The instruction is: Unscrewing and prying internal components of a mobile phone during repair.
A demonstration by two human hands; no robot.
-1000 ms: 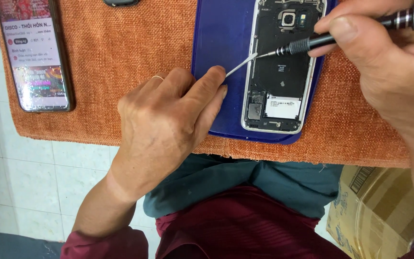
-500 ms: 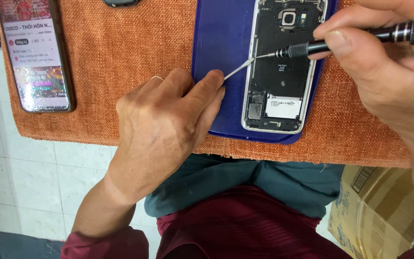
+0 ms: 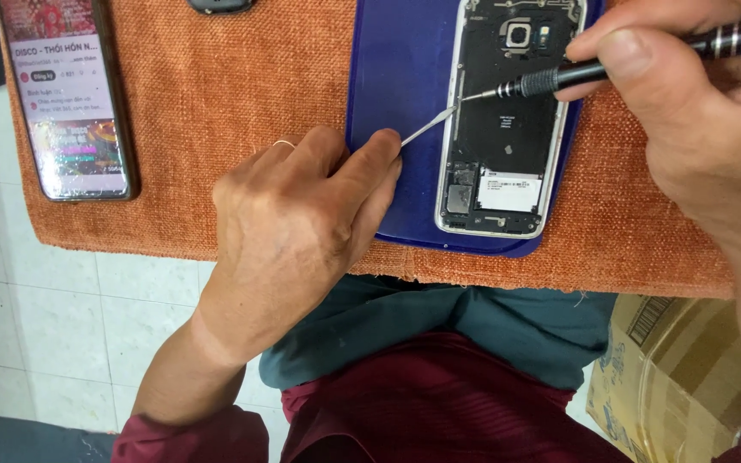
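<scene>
An opened phone (image 3: 508,120) with its back cover off lies on a blue mat (image 3: 396,77) over an orange woven cloth (image 3: 242,77). My left hand (image 3: 293,223) rests on the cloth and pinches thin metal tweezers (image 3: 426,129), whose tip touches the phone's left edge. My right hand (image 3: 696,129) grips a black precision screwdriver (image 3: 559,79). Its tip meets the phone's left side, close to the tweezers' tip.
A second phone (image 3: 69,94) with a lit screen lies at the cloth's left end. A dark object (image 3: 220,5) pokes in at the top edge. A cardboard box (image 3: 688,377) stands at the lower right. White floor tiles (image 3: 62,326) show below the cloth.
The screwdriver has tilted slightly, its handle dropping a little. My left hand and the tweezers stay put.
</scene>
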